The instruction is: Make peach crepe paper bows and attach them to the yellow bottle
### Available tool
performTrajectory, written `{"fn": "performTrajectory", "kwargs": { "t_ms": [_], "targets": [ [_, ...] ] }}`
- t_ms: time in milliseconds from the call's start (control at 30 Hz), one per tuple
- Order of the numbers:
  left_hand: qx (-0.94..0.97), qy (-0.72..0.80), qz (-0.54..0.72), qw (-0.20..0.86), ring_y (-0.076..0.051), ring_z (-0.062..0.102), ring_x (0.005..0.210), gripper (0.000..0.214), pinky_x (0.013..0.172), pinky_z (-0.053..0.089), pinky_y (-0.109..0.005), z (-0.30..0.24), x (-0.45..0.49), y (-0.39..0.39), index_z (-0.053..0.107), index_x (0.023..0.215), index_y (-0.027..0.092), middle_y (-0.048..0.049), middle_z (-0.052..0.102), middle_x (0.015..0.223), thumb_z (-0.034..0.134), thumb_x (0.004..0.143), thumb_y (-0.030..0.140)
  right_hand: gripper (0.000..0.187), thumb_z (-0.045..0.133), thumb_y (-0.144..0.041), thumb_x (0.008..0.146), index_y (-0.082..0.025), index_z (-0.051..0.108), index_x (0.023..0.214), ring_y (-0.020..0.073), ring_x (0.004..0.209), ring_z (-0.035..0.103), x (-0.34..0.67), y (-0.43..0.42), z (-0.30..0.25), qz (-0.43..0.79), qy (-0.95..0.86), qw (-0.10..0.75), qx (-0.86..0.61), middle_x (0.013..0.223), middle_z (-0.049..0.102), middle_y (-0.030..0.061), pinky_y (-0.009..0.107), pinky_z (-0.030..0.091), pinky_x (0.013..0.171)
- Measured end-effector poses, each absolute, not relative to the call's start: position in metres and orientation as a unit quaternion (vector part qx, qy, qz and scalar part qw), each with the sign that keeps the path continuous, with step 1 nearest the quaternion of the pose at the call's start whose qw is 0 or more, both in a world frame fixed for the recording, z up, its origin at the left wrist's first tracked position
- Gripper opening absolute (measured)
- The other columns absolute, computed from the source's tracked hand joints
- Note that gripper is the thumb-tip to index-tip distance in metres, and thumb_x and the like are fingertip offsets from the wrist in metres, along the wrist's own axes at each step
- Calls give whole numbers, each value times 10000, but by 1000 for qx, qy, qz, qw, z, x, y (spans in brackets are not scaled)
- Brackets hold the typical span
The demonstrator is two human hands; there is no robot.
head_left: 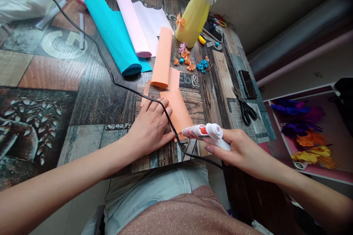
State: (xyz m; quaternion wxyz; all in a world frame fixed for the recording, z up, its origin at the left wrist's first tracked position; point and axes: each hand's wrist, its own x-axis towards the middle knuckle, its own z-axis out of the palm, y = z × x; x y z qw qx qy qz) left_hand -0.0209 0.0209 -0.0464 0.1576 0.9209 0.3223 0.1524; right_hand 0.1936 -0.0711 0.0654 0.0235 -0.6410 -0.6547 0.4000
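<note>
A piece of orange crepe paper [178, 109] lies on the table in front of me. My left hand [151, 126] holds its left edge down against the table, fingers bent and thumb near the lower end; the fingertips are partly hidden. In my right hand [239, 150] is a white glue gun [205, 132] with a pink pattern, its nozzle at the paper's lower right part. A black cable [125, 87] runs across the table and past my left fingers. Just beyond the paper stands an orange crepe paper roll [162, 57], lying lengthwise and partly unrolled.
Turquoise [113, 36] and pale pink [134, 25] rolls lie at the back. Small paper flowers [187, 57] surround a yellow wrapped bottle [194, 18]. Black scissors [245, 108] and a phone [247, 83] lie right. A pink-lined box [331, 117] holds colored flowers.
</note>
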Motion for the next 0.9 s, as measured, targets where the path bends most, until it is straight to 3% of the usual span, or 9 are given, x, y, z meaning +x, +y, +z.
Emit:
{"fn": "performTrajectory", "kwargs": {
  "t_ms": [100, 267, 400, 700, 900],
  "targets": [
    [922, 322, 148, 156, -397, 497, 1187, 497, 1042, 358, -558, -46, -20, 21, 599, 1077, 80, -244, 531, 1280, 583, 795, 489, 283, 559, -364, 905, -171, 720, 1036, 142, 593, 598, 196, -77, 65, 384, -653, 9, -653, 687, 681, -6, 217, 470, 579],
    [920, 323, 154, 161, -389, 494, 1196, 489, 1061, 340, -559, -47, -21, 21, 603, 1085, 91, -229, 537, 1276, 583, 795, 484, 350, 561, -344, 895, -211, 674, 1199, 194, 718, 657, 195, -78, 67, 406, -653, 29, -638, 786, 726, 25, 265, 528, 672],
    [921, 322, 150, 161, -393, 492, 1196, 493, 1052, 350, -560, -47, -21, 21, 602, 1082, 89, -231, 534, 1279, 592, 785, 483, 362, 555, -353, 896, -226, 668, 1215, 221, 772, 678, 194, -78, 68, 418, -649, 30, -635, 810, 736, 39, 296, 544, 720],
    [917, 322, 166, 165, -406, 493, 1187, 478, 1017, 380, -574, -48, -21, 21, 598, 1092, 85, -245, 528, 1282, 592, 793, 459, 286, 541, -397, 919, -180, 718, 978, 143, 613, 596, 197, -74, 61, 370, -659, 11, -655, 712, 680, -9, 220, 464, 585],
    [921, 326, 147, 155, -396, 478, 1210, 455, 1022, 381, -547, -47, -21, 20, 589, 1078, 91, -239, 519, 1292, 584, 800, 451, 306, 523, -391, 937, -203, 694, 1106, 199, 828, 676, 194, -64, 62, 390, -665, 36, -636, 860, 733, 14, 252, 508, 759]
  ]
}}
